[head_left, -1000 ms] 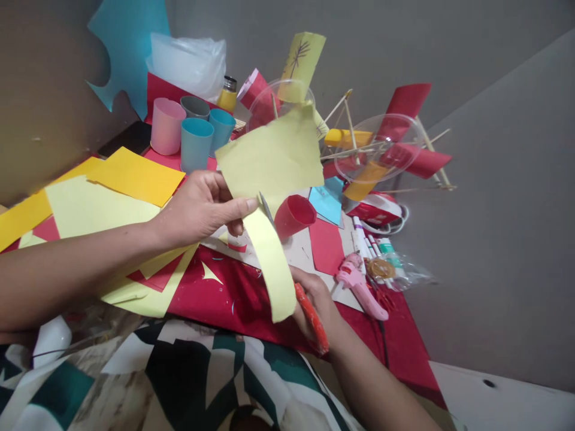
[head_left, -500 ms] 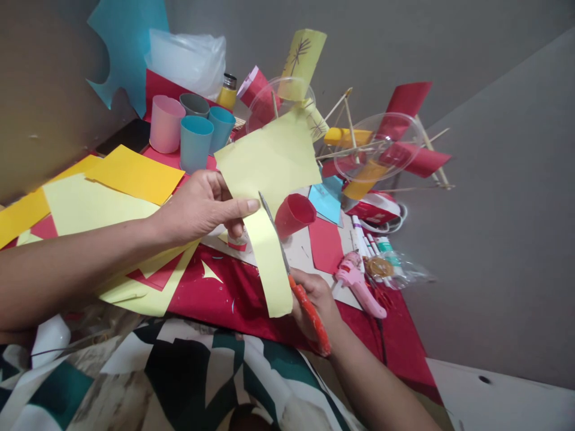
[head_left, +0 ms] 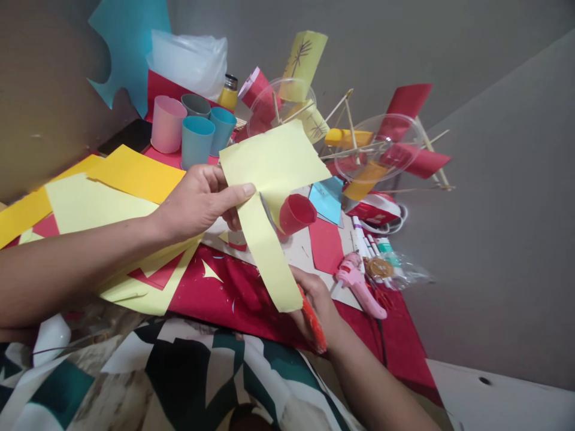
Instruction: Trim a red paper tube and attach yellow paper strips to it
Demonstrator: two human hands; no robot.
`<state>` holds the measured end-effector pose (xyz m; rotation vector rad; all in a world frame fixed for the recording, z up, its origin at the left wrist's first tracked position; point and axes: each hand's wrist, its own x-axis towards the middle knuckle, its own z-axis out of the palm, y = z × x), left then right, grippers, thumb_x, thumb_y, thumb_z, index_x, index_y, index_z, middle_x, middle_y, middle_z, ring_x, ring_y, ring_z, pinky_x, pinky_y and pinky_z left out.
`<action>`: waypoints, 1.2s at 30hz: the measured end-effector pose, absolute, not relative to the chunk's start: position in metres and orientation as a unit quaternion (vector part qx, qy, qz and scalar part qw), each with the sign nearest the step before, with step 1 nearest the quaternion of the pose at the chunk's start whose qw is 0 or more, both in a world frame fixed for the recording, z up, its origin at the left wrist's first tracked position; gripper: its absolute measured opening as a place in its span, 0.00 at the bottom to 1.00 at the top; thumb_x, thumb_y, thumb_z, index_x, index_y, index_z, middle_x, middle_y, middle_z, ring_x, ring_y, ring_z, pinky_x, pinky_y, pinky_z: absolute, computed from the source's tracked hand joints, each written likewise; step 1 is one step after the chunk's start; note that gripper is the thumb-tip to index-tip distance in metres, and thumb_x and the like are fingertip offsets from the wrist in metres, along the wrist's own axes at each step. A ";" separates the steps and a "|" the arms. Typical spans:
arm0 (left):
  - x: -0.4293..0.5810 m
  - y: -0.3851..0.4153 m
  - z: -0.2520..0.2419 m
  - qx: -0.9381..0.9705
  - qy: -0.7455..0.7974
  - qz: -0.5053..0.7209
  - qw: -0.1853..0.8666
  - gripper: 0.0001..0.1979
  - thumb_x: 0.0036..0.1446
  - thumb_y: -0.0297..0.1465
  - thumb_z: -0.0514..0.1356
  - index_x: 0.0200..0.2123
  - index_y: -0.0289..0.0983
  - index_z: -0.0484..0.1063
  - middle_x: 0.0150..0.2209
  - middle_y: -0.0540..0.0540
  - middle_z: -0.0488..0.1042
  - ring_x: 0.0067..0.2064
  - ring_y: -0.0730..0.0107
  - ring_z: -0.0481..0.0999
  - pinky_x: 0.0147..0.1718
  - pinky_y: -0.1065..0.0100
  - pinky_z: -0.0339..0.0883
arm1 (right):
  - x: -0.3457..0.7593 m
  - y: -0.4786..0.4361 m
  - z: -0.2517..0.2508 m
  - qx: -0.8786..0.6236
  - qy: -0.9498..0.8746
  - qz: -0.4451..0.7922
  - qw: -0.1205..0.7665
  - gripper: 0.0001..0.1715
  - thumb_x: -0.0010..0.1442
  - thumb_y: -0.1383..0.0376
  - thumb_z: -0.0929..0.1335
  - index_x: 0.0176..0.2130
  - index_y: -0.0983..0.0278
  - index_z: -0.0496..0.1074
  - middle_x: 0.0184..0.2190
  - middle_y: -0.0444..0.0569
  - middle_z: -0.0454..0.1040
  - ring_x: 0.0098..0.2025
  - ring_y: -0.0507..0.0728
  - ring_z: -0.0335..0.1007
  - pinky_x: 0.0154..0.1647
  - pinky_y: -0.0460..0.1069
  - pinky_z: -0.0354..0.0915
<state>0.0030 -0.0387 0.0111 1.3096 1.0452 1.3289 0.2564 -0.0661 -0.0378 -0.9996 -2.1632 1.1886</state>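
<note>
Head view, edges: We saw the red sheet (head_left: 224,293) end at a patterned cloth (head_left: 193,377) along the bottom. A grey wall (head_left: 494,209) closed in on the right, just beyond the pink glue gun (head_left: 359,284).
Open room: The clearest patch was that red sheet between our two forearms. Loose yellow sheets (head_left: 130,173) crowded the left, paper cups (head_left: 196,140) stood at the back, and stick-and-bowl windmills (head_left: 381,149) filled the far right (little free air there).
Left hand: Our left hand (head_left: 202,200) was raised above the table, with thumb and fingers pinched tight on the left edge of the pale yellow paper (head_left: 274,161).
Right hand: Our right hand (head_left: 317,299) sat low, near the body, curled round the orange handle of the scissors (head_left: 313,323). The paper hid most of its fingers.
Paper, place: It hung in the air over the middle of the table, in front of a red paper roll (head_left: 296,212).
Paper, look: It was matt and pale yellow, with a broad, tilted upper part. A long strip (head_left: 269,263) drooped from it towards the right hand. A grey blade showed in the cut where the strip met the sheet.
</note>
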 end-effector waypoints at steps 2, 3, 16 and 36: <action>0.004 -0.040 0.012 0.535 0.438 0.550 0.469 0.12 0.54 0.38 0.68 0.28 0.35 0.77 0.24 0.48 0.80 0.24 0.72 0.78 0.23 0.75 0.72 | 0.258 -0.066 -0.039 -0.360 -0.788 0.441 0.235 0.18 0.56 0.53 0.71 0.31 0.64 0.65 0.25 0.42 0.61 0.27 0.51 0.51 0.26 0.46 0.55; 0.004 -0.041 0.012 0.535 0.442 0.552 0.462 0.11 0.55 0.38 0.68 0.28 0.35 0.77 0.25 0.48 0.80 0.24 0.72 0.78 0.24 0.75 0.73 | 0.259 -0.066 -0.039 -0.357 -0.787 0.445 0.235 0.18 0.57 0.54 0.71 0.31 0.64 0.65 0.25 0.42 0.60 0.27 0.50 0.51 0.26 0.46 0.55; 0.006 -0.046 0.016 0.591 0.458 0.556 0.364 0.14 0.58 0.35 0.65 0.23 0.36 0.73 0.20 0.51 0.77 0.22 0.75 0.77 0.22 0.78 0.69 | 0.258 -0.065 -0.039 -0.355 -0.789 0.442 0.237 0.16 0.65 0.56 0.64 0.31 0.64 0.64 0.24 0.42 0.60 0.26 0.50 0.51 0.25 0.46 0.54; 0.006 -0.046 0.017 0.595 0.456 0.523 0.405 0.15 0.59 0.33 0.64 0.21 0.35 0.73 0.18 0.52 0.76 0.19 0.76 0.75 0.19 0.79 0.64 | 0.255 -0.066 -0.046 -0.396 -0.758 0.451 0.257 0.19 0.62 0.52 0.67 0.29 0.64 0.68 0.23 0.45 0.68 0.26 0.53 0.61 0.25 0.46 0.60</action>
